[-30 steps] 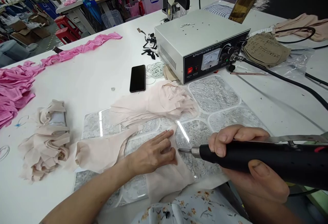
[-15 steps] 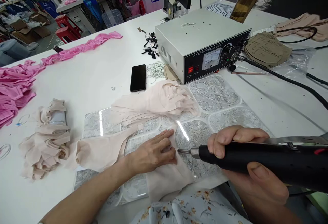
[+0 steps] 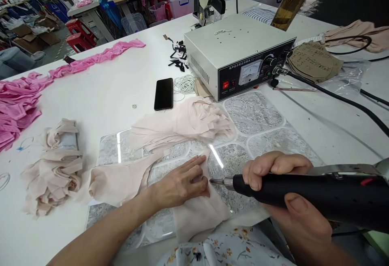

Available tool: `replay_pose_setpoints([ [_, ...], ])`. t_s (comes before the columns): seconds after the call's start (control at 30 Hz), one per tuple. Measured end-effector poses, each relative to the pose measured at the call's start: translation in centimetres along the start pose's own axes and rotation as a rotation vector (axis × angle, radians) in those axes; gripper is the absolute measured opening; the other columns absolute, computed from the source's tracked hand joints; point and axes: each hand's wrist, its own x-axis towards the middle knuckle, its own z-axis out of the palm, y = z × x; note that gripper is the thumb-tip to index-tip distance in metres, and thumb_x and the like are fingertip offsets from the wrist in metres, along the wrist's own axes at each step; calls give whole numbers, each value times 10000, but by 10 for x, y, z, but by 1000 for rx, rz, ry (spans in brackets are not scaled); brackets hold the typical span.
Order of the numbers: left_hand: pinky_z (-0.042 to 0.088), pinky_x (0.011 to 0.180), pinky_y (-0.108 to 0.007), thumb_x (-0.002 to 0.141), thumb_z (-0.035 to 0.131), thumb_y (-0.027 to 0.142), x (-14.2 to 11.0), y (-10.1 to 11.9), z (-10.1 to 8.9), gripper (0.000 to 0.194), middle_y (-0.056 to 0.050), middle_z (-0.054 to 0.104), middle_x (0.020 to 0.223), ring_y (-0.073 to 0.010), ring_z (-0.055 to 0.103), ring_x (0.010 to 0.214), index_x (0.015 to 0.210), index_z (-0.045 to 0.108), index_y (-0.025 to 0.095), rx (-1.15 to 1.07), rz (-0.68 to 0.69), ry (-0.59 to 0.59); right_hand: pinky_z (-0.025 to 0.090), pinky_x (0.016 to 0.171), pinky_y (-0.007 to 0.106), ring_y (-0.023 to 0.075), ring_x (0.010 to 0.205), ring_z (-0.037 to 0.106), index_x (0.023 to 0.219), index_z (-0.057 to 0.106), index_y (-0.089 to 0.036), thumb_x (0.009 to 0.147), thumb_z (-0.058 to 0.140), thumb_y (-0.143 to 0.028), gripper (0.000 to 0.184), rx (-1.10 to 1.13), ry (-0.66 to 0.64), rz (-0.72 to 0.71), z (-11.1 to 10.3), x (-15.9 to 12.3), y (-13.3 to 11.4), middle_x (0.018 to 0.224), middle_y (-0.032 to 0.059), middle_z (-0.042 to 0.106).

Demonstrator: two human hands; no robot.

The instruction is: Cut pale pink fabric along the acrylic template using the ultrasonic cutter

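My left hand (image 3: 182, 183) lies on a beige fabric piece (image 3: 197, 217), fingers stretched forward and pressing it against a grey stone-patterned mat (image 3: 258, 112). My right hand (image 3: 282, 193) is wrapped round a black handheld ultrasonic welder (image 3: 322, 191), closed on its body. Its thin metal tip (image 3: 216, 181) points left and sits at the cloth's right edge, close to my left fingers; whether it touches cannot be made out. Another beige piece (image 3: 118, 181) extends under my left forearm. Beyond my hands lies a fanned stack of beige pieces (image 3: 185, 120).
A welder power box (image 3: 240, 51) stands at the back, its black cable (image 3: 343, 95) running right. A phone (image 3: 163, 94) and white cord (image 3: 184, 84) lie beside it. Bundled beige cloth (image 3: 54, 172) and pink fabric (image 3: 18, 99) lie left. A cardboard pattern (image 3: 316, 61) rests back right.
My right hand and the welder have shifted slightly left, the tip coming closer to the fabric edge and my left fingers. My left hand stays in place.
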Motion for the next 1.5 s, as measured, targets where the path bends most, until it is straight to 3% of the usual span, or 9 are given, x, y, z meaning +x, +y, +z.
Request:
replay_pose_setpoints([
  [0.23,491,1087,-405,970,571,249,-1,0,-1,171,-54,583,827,-272,576,1233,877,578,106,19,-3,4,544,562,345,127,567,568,962,602,-257,864,606,-311,112,-26,-49,-41,2,2,2,813,9,577],
  [0.43,479,1096,-417,958,588,233,0,0,-1,180,-63,580,826,-270,594,1204,844,593,94,27,16,2,547,589,349,125,577,569,938,623,-244,824,615,-270,118,32,60,-83,1,5,8,821,13,577],
  [0.8,477,1097,-421,937,619,224,-1,-1,-1,163,-61,568,825,-307,536,1273,845,590,93,22,16,-2,533,553,353,123,546,548,919,632,-256,802,633,-275,118,47,84,-89,4,11,16,806,10,577],
  [1.1,453,1110,-422,942,617,268,0,-2,0,204,-32,566,769,-255,635,1147,812,580,116,71,30,-31,511,544,361,135,556,541,855,629,-231,761,662,-276,109,65,164,-98,5,14,16,796,17,575],
  [1.5,452,1114,-416,938,624,274,0,-2,1,201,-19,556,760,-234,641,1128,804,576,132,70,32,-34,522,568,356,130,577,556,880,627,-251,766,661,-259,119,48,154,-126,9,19,24,812,5,564],
])
